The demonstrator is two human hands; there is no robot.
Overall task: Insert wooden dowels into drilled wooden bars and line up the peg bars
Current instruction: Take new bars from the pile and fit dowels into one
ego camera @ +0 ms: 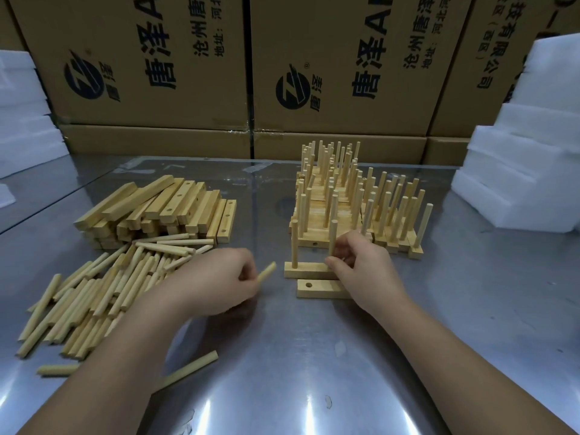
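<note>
Dowels [94, 287] lie pale, round and slim (bars [163, 202] squared, drilled).

Two arms in view, both bare. Left hand [216, 281]: bare, back of hand toward the camera, knuckles and wrist plain to see. Left forearm [125, 356]: bare skin from the wrist to the lower frame edge. Right hand [364, 271]: bare, back also showing. Right forearm [470, 365]: bare likewise, out at the lower right corner. Wide lens broadens both forearms near the edge. Nails too small to tell
</note>
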